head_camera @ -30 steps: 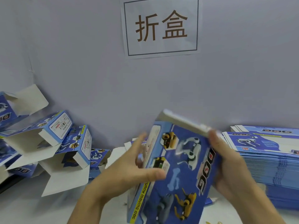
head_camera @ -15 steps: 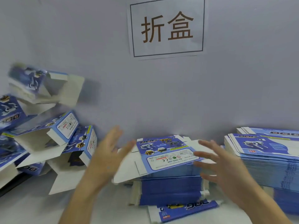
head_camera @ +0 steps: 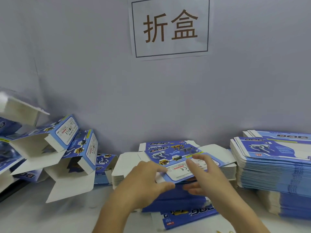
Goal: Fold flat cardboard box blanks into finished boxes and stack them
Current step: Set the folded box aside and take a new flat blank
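While a loose blank (head_camera: pixel 188 216) lies nearest on the white tabletop (head_camera: pixel 42 216), the left hand (head_camera: pixel 144 180) and right hand (head_camera: pixel 205 177) each pinch the near edge of the top blank (head_camera: pixel 178 158) on the middle stack (head_camera: pixel 176 199). Folded boxes (head_camera: pixel 67 148) pile at left, flat stacks (head_camera: pixel 272 165) at right, beneath a wall sign (head_camera: pixel 170 27).

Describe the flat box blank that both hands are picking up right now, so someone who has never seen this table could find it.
Start at the paper sign on the wall and look straight down to the middle stack of blanks on the table. The top blank lies there, its near edge pinched by the left hand and right hand. Unlike its neighbours, its near edge is lifted, showing a white warning label.
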Demonstrator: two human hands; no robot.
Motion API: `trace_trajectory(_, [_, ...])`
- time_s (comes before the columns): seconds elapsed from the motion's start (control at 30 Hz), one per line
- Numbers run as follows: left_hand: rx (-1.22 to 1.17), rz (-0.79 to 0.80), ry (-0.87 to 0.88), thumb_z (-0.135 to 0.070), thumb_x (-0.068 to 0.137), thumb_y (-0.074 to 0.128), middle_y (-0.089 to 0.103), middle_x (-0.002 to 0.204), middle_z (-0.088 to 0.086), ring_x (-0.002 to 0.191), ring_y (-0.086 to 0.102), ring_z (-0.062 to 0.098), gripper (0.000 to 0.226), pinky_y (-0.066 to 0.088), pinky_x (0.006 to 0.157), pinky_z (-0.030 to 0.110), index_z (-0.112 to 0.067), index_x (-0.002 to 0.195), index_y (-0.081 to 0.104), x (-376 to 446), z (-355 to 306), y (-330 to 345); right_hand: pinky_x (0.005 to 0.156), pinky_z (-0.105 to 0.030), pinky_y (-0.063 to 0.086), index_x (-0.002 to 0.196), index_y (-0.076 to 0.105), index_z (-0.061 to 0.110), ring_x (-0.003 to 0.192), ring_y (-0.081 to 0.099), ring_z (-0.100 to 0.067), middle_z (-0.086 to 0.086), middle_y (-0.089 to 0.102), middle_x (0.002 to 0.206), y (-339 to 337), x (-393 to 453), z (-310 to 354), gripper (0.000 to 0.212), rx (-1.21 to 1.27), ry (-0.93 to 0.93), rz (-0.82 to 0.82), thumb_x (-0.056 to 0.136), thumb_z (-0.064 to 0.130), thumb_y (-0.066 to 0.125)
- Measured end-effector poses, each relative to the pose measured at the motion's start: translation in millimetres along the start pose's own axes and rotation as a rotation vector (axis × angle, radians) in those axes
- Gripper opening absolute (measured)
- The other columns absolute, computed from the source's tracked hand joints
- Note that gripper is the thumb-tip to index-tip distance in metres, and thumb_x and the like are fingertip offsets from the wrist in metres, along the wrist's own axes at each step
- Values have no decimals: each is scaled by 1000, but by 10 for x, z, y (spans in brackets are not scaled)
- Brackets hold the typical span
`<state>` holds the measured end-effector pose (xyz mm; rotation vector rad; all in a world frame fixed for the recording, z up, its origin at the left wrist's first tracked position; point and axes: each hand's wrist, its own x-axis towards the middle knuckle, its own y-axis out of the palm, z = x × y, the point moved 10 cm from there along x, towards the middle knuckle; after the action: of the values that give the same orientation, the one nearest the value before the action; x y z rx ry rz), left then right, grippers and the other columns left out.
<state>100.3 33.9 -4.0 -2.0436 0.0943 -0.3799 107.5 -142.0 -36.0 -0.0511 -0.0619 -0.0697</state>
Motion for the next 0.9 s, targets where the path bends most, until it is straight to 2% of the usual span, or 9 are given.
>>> trace_trajectory(0.13, [-153,-56,19,-58,73,80,56,114,-19,94,52,-6,54,42,59,6,-46,114,49,2,-152,-3,49,-25,56,104,64,23,81,75,-25,-11,72,97,-151,27,-63,8,152,24,-124,96,24,66])
trace_trajectory(0.33, [-616,-354,-93,-49,78,78,59,113,-13,99,59,0,38,51,71,14,-41,107,55,-29,72,-307,53,-27,58,108,62,23,72,76,-18,-16,73,97,-299,28,1,35,419,-52,-156,98,-9,53])
trace_trajectory(0.4, [-612,-520,-222,-37,79,82,51,120,-6,107,55,12,53,54,81,31,-35,118,47,-117,266,-470,52,-28,59,108,62,24,74,76,-20,-16,72,101,-312,40,7,38,514,-67,-142,97,-11,52])
trace_trajectory(0.47, [-754,-467,-305,-35,72,86,58,115,-3,101,63,19,66,56,77,37,-27,124,46,-143,411,-439,53,-29,59,111,62,24,75,76,-21,-18,71,106,-278,42,23,41,583,-74,-98,95,-13,52])
trace_trajectory(0.57, [-1101,-180,-242,-30,69,80,77,99,11,89,73,34,49,59,68,36,-8,112,70,-107,348,-259,54,-30,60,115,57,29,75,77,-21,-19,68,111,-154,27,46,44,545,-49,-19,96,-10,53])
trace_trajectory(0.67, [-1083,-220,-146,-16,87,71,78,92,11,81,75,30,18,58,59,35,-9,104,75,-129,249,-359,49,-28,57,127,44,34,62,74,-18,-14,69,103,-117,5,24,44,214,17,-35,96,10,65])
trace_trajectory(0.73, [-917,-354,-68,-17,92,68,78,85,1,74,75,21,9,58,58,34,-18,95,77,-156,169,-533,47,-19,52,134,32,40,62,72,-12,1,66,97,-103,-38,153,58,-137,-13,-38,89,45,69])
trace_trajectory(0.83, [-793,-434,91,-23,92,71,77,80,-6,71,73,14,11,57,59,32,-29,86,78,-216,-113,-710,70,-8,45,137,14,56,96,56,2,21,46,116,47,-169,510,99,-325,-213,2,56,84,62])
trace_trajectory(0.9, [-799,-365,201,-30,88,72,76,80,-7,70,72,12,8,57,57,25,-37,87,77,-233,-331,-692,97,-20,42,151,-6,52,129,41,-4,23,27,143,143,-215,602,135,-262,-285,35,44,92,66])
